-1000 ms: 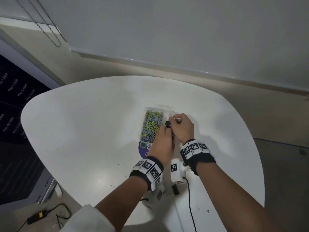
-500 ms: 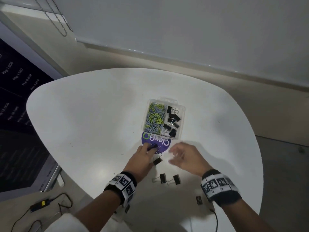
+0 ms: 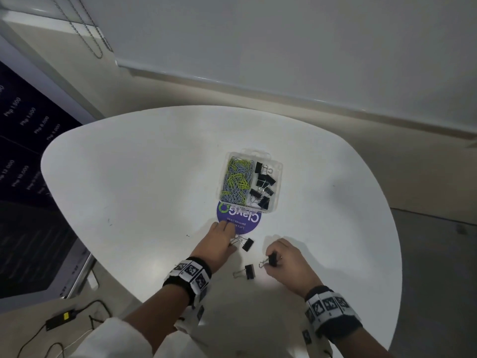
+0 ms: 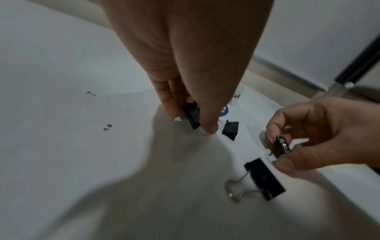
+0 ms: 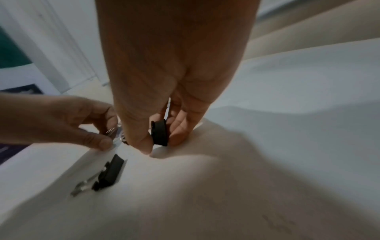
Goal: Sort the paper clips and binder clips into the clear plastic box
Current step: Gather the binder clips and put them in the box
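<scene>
four clips left: black binder clips outside the clear plastic box (image 3: 277,174), all just below it on the white surface (image 3: 129,177).
done: green and blue paper clips (image 3: 236,180) fill its left half, black clips its right.
left hand (image 3: 219,239): fingers pinch one clip (image 4: 191,116).
right hand (image 3: 289,262): fingers pinch another (image 5: 159,132).
loose clip (image 3: 249,271): flat, wire handle pointing left.
loose clip by left hand (image 3: 247,244): handles toward that hand.
</scene>
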Demonstrator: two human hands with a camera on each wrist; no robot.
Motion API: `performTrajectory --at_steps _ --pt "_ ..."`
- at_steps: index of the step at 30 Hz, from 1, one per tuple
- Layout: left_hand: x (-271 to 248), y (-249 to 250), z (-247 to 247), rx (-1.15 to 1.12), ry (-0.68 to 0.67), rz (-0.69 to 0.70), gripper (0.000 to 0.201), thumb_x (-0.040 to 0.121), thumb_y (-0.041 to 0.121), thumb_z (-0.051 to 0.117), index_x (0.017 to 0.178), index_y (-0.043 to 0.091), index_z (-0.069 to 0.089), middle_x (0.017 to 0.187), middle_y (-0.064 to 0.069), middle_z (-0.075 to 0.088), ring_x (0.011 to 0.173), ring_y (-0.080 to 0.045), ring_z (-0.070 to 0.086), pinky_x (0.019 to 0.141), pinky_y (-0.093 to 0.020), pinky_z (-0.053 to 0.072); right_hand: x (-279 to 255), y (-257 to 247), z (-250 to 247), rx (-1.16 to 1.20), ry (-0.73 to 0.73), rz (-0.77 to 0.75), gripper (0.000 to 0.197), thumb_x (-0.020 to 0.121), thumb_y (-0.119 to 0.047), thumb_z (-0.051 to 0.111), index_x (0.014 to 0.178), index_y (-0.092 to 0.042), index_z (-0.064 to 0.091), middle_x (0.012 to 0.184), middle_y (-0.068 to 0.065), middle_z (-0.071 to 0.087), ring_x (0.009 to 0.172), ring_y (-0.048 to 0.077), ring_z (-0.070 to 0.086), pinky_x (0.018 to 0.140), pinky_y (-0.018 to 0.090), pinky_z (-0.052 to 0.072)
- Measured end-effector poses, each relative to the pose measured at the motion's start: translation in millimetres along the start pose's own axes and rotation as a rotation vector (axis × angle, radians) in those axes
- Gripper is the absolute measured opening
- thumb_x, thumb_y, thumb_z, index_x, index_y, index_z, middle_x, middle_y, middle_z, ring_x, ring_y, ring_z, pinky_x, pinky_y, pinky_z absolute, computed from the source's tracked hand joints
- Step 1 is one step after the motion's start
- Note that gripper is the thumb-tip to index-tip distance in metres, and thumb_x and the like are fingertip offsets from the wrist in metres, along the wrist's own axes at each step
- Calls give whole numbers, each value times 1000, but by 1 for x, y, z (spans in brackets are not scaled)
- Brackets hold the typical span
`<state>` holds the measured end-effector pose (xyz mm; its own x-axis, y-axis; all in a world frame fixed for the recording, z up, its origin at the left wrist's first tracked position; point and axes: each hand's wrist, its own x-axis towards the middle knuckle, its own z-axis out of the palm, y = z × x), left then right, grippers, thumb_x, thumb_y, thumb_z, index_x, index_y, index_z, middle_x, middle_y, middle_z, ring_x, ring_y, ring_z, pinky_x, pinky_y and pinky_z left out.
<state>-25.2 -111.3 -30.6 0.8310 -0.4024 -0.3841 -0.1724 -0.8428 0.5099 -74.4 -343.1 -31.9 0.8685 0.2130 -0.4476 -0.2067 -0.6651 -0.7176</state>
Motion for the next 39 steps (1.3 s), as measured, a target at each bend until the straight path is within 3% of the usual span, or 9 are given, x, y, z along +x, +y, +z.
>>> performTrajectory --at_steps 6,11,13,17,22,28,31,34,39 --pt "-8 -2 -3 -423 72 -155 12 88 14 48 94 21 39 69 3 53 59 -9 44 54 -23 36 9 -9 5 361 172 152 22 82 7 58 83 -15 63 81 3 66 73 21 60 70 26 51" --pt "-5 7 -5 -545 66 -265 17 91 7 40 104 17 48 71 -2 55 59 -15 47 60 -31 40 8 -20 7 335 101 139 24 81 7 57 77 -15 67 80 -2 64 69 3 55 68 15 44" --pt "-1 13 -6 -421 40 -158 20 87 14 48 107 18 50 76 3 55 70 -17 54 66 -28 38 3 -25 13 246 43 68 21 77 0 63 80 -21 68 78 -5 58 65 3 53 65 13 41" --pt "9 20 -2 -53 -100 -36 51 81 31 63 129 25 47 123 -6 50 112 -28 46 94 -39 45 1 -21 28 -50 -136 13 32 67 -42 73 96 -32 63 90 -15 47 75 2 50 73 24 48" --pt "15 24 1 162 -120 7 40 87 27 60 121 10 47 128 -12 40 115 -31 39 90 -39 44 1 -18 35 -135 -201 -10 25 76 -34 72 96 -29 57 99 -15 40 92 8 49 85 32 47" --pt "4 16 -5 70 -61 30 36 92 31 55 115 5 50 122 -12 43 109 -28 43 94 -38 40 -5 -18 24 127 51 52 19 70 -29 79 82 -27 63 86 -11 60 72 1 56 68 12 43" --pt "8 22 -17 -147 87 74 25 87 36 59 100 16 50 104 0 44 93 -18 45 83 -30 43 -5 -16 14 363 189 175 21 69 -16 83 78 -24 66 74 -6 68 58 4 52 64 17 45" --pt "37 39 -33 -157 235 128 23 88 32 60 98 15 49 99 1 44 89 -13 41 78 -22 36 3 -17 -5 523 286 258 19 73 -15 81 84 -24 68 81 -4 72 69 18 62 71 29 50" --pt "83 63 -55 -119 294 42 28 88 21 60 109 6 50 110 -8 47 99 -23 47 90 -34 43 39 -43 -48 613 518 240 21 77 -14 80 91 -24 68 82 -6 71 77 13 65 73 26 49"
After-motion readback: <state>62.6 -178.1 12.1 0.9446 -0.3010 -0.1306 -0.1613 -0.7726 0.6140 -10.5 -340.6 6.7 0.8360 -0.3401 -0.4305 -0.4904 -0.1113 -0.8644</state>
